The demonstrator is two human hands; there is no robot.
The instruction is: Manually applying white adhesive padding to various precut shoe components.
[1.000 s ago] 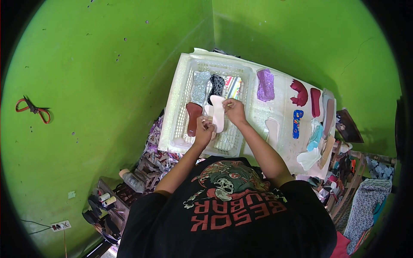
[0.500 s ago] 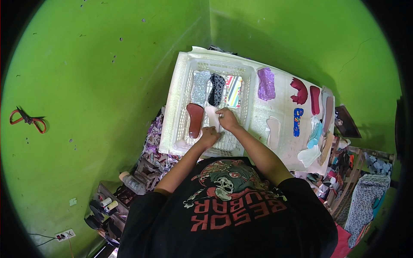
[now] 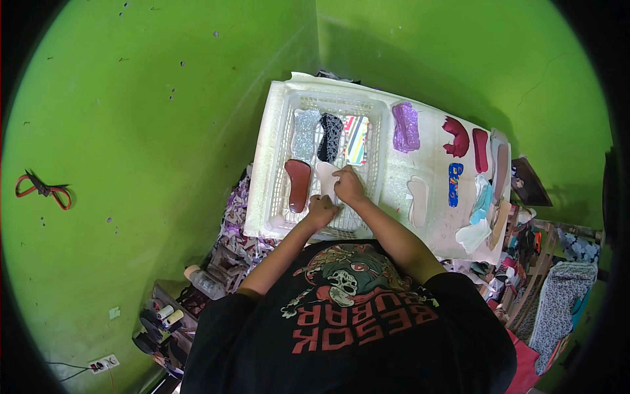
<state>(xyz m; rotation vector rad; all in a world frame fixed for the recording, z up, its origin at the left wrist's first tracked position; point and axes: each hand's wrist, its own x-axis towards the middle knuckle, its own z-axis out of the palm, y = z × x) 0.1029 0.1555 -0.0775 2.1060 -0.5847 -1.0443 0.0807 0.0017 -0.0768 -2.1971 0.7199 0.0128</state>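
Observation:
A pale insole (image 3: 325, 172) lies in the front half of a white plastic basket (image 3: 378, 121). My left hand (image 3: 322, 212) grips its near end, fingers curled. At its right edge, my right hand (image 3: 348, 186) pinches the same insole with the fingertips. Left of it in the basket rests a brown insole stack (image 3: 298, 186). Behind, in a row, lie glittery silver insoles (image 3: 306, 134), black patterned insoles (image 3: 330, 138) and a striped multicoloured piece (image 3: 356, 140). My hands cover part of the pale insole.
Right of the basket, the white tabletop (image 3: 394, 190) carries purple glitter pieces (image 3: 406, 127), beige insoles (image 3: 418, 200), a dark red curved piece (image 3: 455, 138) and a blue patterned strip (image 3: 454, 184). Scraps (image 3: 236, 217) are heaped left of the table. Scissors (image 3: 43, 189) hang on the green wall.
Both hands stay at the pale insole with only slight finger shifts. The whole view has tilted a little; the other pieces keep their places.

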